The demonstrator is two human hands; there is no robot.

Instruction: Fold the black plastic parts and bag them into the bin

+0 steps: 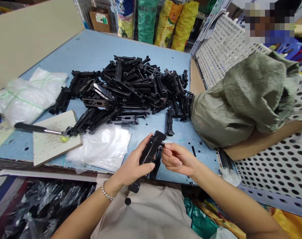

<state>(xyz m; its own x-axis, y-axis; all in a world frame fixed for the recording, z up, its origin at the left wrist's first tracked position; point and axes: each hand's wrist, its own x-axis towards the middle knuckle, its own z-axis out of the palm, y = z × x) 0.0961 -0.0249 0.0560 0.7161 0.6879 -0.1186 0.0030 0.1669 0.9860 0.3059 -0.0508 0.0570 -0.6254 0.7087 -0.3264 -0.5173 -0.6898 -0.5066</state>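
Observation:
My left hand point(138, 162) is wrapped round a long black part point(151, 147) with a wide, rounded end, held tilted above the table's front edge. The thumb and fingertips of my right hand point(178, 158) pinch together right beside the part's upper end. Whatever they grip there is too small to make out. Below the hands, another dark piece point(155, 167) lies partly hidden at the table edge. A single black part point(169, 122) lies just beyond my hands, in front of a large heap of similar black parts point(133, 86).
Clear plastic bags point(101, 146) and a board point(57, 139) with a hammer point(38, 127) across it lie at the left. Farther left is a tied plastic bundle point(29, 96). A grey-green sack point(243, 99) and perforated crate point(270, 176) stand right. A blurred person point(270, 21) is behind.

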